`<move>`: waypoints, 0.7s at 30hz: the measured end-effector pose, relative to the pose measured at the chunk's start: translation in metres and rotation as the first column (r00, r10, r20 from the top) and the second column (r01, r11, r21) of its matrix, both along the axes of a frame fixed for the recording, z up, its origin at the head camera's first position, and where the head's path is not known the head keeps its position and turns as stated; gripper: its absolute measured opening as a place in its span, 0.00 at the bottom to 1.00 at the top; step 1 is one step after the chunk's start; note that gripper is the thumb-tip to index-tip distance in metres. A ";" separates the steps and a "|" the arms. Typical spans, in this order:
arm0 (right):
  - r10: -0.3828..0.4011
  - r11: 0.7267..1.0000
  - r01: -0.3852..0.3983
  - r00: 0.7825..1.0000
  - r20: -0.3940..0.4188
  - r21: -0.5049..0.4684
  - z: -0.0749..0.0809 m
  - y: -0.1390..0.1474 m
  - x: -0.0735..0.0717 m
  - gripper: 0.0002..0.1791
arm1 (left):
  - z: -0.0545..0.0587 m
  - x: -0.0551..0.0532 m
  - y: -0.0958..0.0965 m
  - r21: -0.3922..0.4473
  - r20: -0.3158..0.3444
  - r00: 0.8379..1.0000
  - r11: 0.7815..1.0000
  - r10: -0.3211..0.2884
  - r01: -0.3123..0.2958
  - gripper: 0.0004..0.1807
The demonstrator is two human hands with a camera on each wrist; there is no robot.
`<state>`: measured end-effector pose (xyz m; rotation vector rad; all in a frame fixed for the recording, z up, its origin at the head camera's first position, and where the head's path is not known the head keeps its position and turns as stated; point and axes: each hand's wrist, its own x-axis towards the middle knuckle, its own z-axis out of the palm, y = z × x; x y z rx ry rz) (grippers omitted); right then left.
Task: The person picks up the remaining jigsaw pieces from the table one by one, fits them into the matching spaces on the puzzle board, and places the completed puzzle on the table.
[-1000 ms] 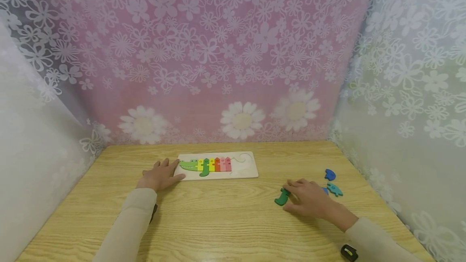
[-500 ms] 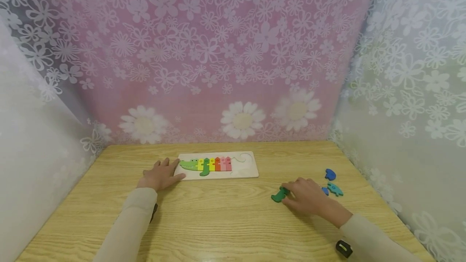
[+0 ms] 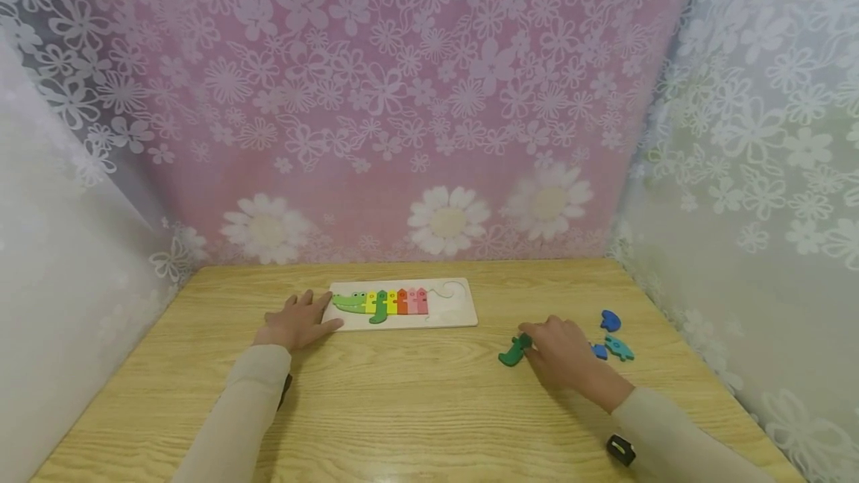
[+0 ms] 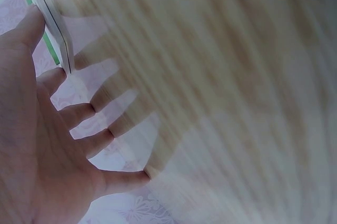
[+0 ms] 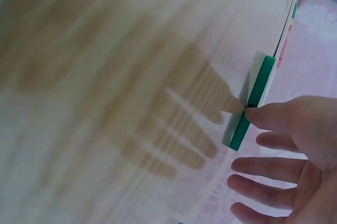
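Observation:
A pale wooden puzzle board (image 3: 452,313) lies toward the back of the table, with a crocodile head piece (image 3: 350,303) and several coloured body pieces set in it. At the board's left end rests my left hand (image 3: 295,323), fingers spread, its thumb and index finger touching the edges by the corner. To the right of the board, my right hand (image 3: 560,349) pinches one end of a dark green leg-shaped puzzle piece (image 3: 513,352) between thumb and index finger. In the right wrist view, the green puzzle piece (image 5: 254,98) shows edge-on, close to the tabletop; the other fingers extend loosely.
Beyond my right hand lie loose puzzle pieces: a dark blue one (image 3: 610,320), a teal one (image 3: 619,348) and a blue one (image 3: 599,351), partly beside the hand. Flowered cloth walls stand behind the wooden table (image 3: 403,408) and at both sides.
My right hand has shifted slightly left and away from me, and the green puzzle piece has moved and turned a little with it. The left hand and the board hold their places.

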<state>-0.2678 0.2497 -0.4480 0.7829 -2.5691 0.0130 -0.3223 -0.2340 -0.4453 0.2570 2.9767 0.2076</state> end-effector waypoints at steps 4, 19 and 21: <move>-0.031 0.999 0.032 0.999 0.027 -0.024 0.000 -0.005 -0.002 0.15 | 0.000 0.000 0.000 0.001 0.005 1.000 1.000 -0.001 0.001 0.46; 0.133 0.989 -0.147 0.887 0.443 -0.004 0.006 -0.010 -0.009 0.37 | -0.001 -0.001 0.000 0.007 0.011 1.000 1.000 0.003 -0.003 0.46; 0.136 0.989 -0.145 0.881 0.453 -0.015 0.004 -0.010 -0.009 0.39 | -0.001 -0.001 0.000 0.006 0.008 1.000 1.000 0.001 -0.001 0.46</move>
